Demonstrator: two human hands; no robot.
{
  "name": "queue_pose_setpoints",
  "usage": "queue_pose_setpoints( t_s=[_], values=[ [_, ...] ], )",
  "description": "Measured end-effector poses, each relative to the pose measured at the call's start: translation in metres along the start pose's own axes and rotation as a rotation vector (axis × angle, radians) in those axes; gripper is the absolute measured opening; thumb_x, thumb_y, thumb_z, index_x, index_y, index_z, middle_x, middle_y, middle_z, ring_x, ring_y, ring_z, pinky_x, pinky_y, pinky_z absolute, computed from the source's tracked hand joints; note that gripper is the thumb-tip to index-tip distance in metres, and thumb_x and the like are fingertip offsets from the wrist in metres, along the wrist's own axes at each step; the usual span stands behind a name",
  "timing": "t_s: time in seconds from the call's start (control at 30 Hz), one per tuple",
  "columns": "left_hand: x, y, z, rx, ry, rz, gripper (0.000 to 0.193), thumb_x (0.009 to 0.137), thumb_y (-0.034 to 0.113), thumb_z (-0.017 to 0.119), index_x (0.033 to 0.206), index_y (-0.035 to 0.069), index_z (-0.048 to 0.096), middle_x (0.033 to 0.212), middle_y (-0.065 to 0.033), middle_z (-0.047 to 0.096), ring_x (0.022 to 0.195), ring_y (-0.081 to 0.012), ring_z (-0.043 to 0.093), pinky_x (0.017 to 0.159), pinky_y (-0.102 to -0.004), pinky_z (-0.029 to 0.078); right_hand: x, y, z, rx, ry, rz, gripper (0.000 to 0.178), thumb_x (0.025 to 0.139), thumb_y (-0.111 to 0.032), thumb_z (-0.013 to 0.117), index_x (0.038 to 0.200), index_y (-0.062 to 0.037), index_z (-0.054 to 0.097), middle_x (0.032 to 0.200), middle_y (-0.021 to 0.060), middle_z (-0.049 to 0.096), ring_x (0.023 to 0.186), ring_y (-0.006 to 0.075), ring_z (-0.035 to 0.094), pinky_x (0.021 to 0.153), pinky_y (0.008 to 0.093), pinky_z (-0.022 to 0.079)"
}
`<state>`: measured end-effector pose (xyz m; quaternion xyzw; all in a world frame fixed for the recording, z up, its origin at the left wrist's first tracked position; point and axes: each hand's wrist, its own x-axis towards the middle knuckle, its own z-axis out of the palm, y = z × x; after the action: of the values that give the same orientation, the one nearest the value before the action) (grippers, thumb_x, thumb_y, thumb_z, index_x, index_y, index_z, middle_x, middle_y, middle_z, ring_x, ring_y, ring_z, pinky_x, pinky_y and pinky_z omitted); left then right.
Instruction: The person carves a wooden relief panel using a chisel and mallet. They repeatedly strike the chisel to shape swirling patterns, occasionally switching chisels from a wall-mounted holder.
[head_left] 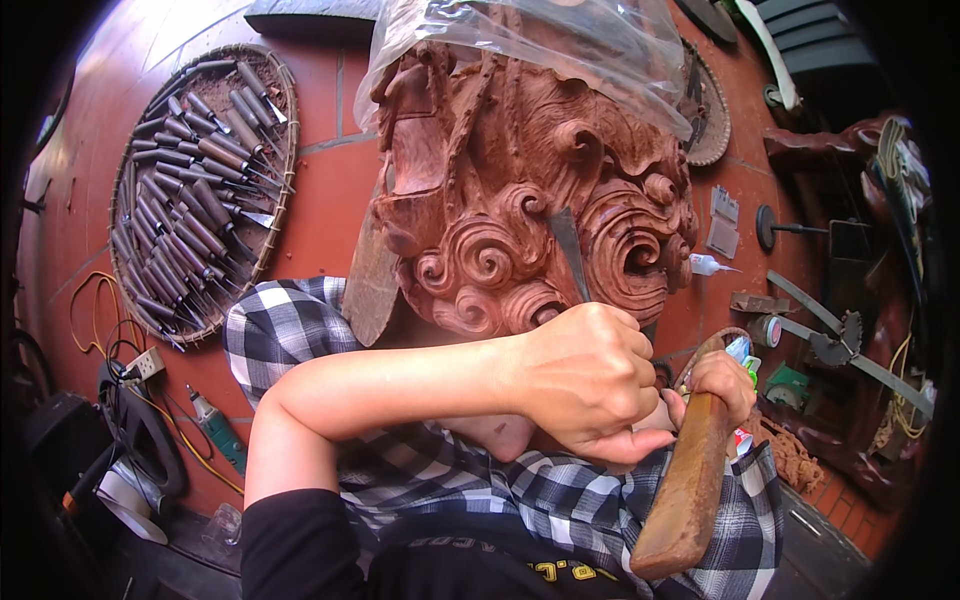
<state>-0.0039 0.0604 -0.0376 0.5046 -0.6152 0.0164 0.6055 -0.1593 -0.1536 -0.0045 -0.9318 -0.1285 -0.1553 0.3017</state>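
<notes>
My left hand (590, 385) is closed in a fist at the near edge of a reddish-brown wood carving (490, 255) full of swirls and curls. Out of the fist points a flat grey chisel blade (568, 248), reaching over the carved curls; its handle is hidden by my fingers. My right hand (724, 384), also closed, grips a worn wooden mallet (685, 490) beside my left hand. The mallet's thick end hangs down toward my checked-cloth lap. The two hands are close together.
At the left lies a round woven tray (292, 150) with many dark-handled carving tools. Clear plastic sheeting (530, 45) covers the carving's far end. A green rotary tool (217, 430) and power strip (143, 364) lie at lower left. A small glue bottle (705, 264) lies at right.
</notes>
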Motion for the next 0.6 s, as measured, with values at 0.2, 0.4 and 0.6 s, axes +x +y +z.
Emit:
queue_pose_setpoints(
  t_s=[0.2, 0.4, 0.6],
  values=[
    [0.004, -0.003, -0.001, -0.03, 0.055, 0.003, 0.039, 0.079, 0.034, 0.072, 0.055, 0.011, 0.052, 0.055, -0.0022, 0.048, 0.05, -0.022, 0.052, 0.044, -0.0351, 0.039, 0.002, -0.002, -0.004, -0.008, -0.035, -0.058, 0.037, 0.066, -0.012, 0.086, 0.082, -0.0072, 0.054, 0.065, 0.0067, 0.057, 0.056, 0.0246, 0.059, 0.054, 0.0351, 0.05],
    [0.008, -0.007, 0.0, 0.015, 0.071, -0.01, 0.038, 0.08, 0.032, 0.068, 0.05, 0.013, 0.057, 0.049, -0.0026, 0.051, 0.046, -0.023, 0.055, 0.043, -0.0369, 0.042, -0.004, 0.002, 0.004, -0.104, 0.065, -0.037, 0.037, 0.061, -0.007, 0.085, 0.08, -0.0072, 0.054, 0.065, 0.007, 0.057, 0.057, 0.0257, 0.059, 0.055, 0.0361, 0.051],
    [0.011, -0.008, -0.004, -0.008, 0.079, -0.032, 0.039, 0.08, 0.031, 0.067, 0.048, 0.012, 0.056, 0.048, -0.0032, 0.05, 0.045, -0.0238, 0.053, 0.042, -0.0369, 0.041, -0.007, 0.005, 0.015, -0.083, 0.147, 0.005, 0.038, 0.055, -0.003, 0.084, 0.077, -0.007, 0.054, 0.063, 0.0066, 0.056, 0.056, 0.0257, 0.059, 0.054, 0.0359, 0.05]
  ],
)
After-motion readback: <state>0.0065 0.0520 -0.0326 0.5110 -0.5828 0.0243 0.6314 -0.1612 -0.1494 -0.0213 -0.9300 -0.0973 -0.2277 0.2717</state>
